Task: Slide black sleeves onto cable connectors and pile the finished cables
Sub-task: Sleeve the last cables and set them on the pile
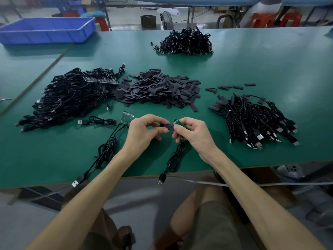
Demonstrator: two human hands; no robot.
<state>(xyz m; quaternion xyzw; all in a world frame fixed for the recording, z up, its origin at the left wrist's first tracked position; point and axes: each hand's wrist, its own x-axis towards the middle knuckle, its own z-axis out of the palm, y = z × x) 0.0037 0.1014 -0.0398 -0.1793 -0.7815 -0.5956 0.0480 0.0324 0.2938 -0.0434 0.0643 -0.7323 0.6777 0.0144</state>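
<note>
**Two hands, one sleeve at the connector**

Left hand (142, 131) pinches a black sleeve (167, 126) between thumb and forefinger, with the other fingers curled under. Right hand (195, 134) pinches a small green connector board (178, 122), fingertips curled round it. The sleeve's end meets the board right between the two thumbs. How far the sleeve is on: cannot tell, the fingers cover the joint. The held cable (175, 156) drops below the right fingers and lies coiled on the green table (234, 156). Its USB plug (161, 180) hangs off the near edge.

Just left of the left knuckles is a board strip (127, 117), with several cables trailing toward the near edge. Further left lies one loose cable (98, 121).

Straight ahead of the fingertips is the sleeve pile (158, 89). Ahead-left of the left hand, a big cable heap (72, 98) touches that pile. Right of the right fingers, well apart, is the right cable pile (252, 121), some sleeved ends showing and USB plugs pointing nearward. Far ahead of both hands is a far cable pile (187, 42). Far ahead-left sits a blue bin (48, 30).
</note>
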